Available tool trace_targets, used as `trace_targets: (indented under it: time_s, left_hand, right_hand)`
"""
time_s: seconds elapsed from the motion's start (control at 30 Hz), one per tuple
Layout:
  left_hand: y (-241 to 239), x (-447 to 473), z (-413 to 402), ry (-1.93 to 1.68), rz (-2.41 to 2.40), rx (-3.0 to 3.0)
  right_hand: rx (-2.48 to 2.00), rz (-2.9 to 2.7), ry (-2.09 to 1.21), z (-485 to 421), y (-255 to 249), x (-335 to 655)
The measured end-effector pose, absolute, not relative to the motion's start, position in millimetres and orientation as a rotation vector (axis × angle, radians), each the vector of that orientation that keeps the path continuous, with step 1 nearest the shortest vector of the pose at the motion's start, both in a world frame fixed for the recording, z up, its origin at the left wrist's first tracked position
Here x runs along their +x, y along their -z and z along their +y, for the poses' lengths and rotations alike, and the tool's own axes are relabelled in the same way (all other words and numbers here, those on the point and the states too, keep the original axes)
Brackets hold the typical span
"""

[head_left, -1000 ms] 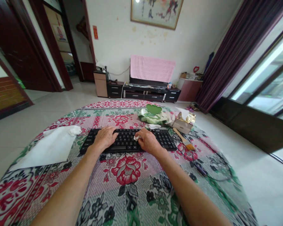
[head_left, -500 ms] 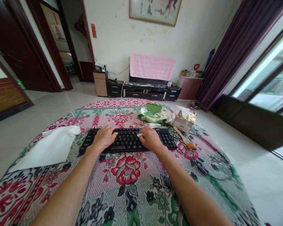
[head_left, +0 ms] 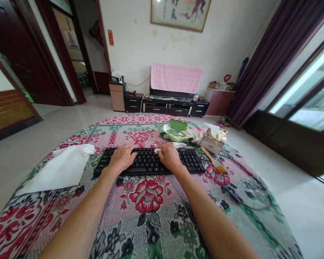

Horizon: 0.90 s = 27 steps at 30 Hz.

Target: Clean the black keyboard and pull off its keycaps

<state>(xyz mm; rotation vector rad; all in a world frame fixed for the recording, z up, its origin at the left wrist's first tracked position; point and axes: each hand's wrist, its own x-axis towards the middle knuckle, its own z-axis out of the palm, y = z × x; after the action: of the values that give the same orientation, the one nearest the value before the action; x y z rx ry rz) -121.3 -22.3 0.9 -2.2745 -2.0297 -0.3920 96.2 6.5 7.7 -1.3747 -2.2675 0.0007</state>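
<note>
Across the near stretch of the flower-clothed worktop [head_left: 147,230], you work over a black keyboard [head_left: 144,163] lying flat before you. Your left hand [head_left: 122,158] rests on its left part, thumb apart from the fingers, apparently steadying it; your right hand [head_left: 169,157] has its fingers clamped on a small white tissue scrap [head_left: 157,150] near the upper middle keys. The step in hand looks like wiping; the next move seems to call for light pressure and a steady keyboard. Against half a second ago, your right hand sits slightly farther left and nearer the far edge; your left holds its place. Beyond lie a green-and-white packet [head_left: 178,133] and an open box [head_left: 212,144].
</note>
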Motion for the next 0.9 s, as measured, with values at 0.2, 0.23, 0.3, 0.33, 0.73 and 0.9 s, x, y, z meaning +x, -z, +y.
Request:
trace_targets:
  time_s: [0.2, 0.23, 0.3, 0.33, 0.73, 0.9]
  left_hand:
    - [-5.1, -119.6, -24.1, 0.346, -2.041, -2.273]
    - [-5.5, -119.3, -24.4, 0.342, -2.042, -2.271]
    - [-5.3, -119.1, -24.3, 0.356, -2.043, -2.269]
    - [-4.7, -119.3, -24.0, 0.37, -2.041, -2.27]
    - [-5.9, -118.9, -24.6, 0.338, -2.037, -2.273]
    - [-8.0, -117.4, -25.6, 0.314, -2.053, -2.255]
  right_hand:
    - [-1.567, -2.172, 0.02, 12.3, -8.7, 111.1]
    - [-1.562, -2.153, 0.007, 12.8, -8.9, 112.8]
    - [-1.498, -2.13, -0.029, 13.4, -7.9, 111.8]
    - [-1.451, -2.13, -0.048, 13.4, -6.9, 109.1]
    - [-1.586, -2.129, -0.052, 17.1, -12.2, 113.9]
    - [-1.406, -2.129, -0.067, 16.5, -13.7, 101.5]
